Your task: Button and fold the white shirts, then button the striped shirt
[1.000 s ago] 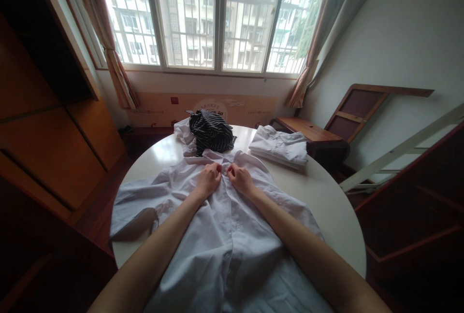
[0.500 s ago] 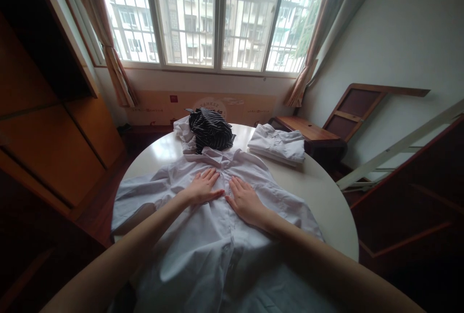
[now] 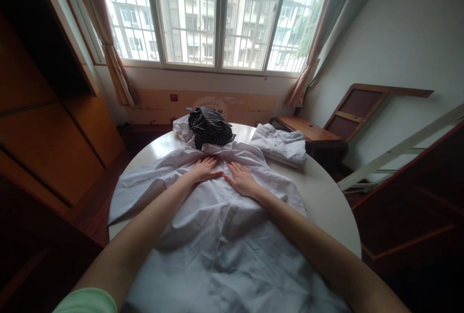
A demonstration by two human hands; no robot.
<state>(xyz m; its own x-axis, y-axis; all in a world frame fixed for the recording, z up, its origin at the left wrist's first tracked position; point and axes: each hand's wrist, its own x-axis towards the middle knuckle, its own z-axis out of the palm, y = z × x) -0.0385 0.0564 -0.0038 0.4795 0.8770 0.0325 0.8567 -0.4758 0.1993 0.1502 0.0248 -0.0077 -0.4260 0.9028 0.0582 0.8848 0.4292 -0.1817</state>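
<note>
A white button-up shirt (image 3: 203,226) lies spread over the round table, its collar toward the window and its button placket running down the middle. My left hand (image 3: 205,169) rests flat on the shirt just below the collar, left of the placket, fingers stretched out. Level with it on the other side, my right hand (image 3: 240,178) also presses flat on the cloth, its fingers extended. Neither hand grips anything. Wrinkles run through the fabric around both hands. One sleeve reaches out to the left; the right one is partly hidden by my right forearm.
At the far edge of the white table (image 3: 337,206) sits a bunched black striped garment (image 3: 210,128), beside crumpled white cloth (image 3: 183,128). Folded white shirts (image 3: 279,143) lie at the back right. Beyond are a wooden stool (image 3: 308,128), a window and curtains.
Both hands have slid away from me toward the collar, pushing the upper part of the shirt up against the striped garment. The left sleeve has shifted slightly.
</note>
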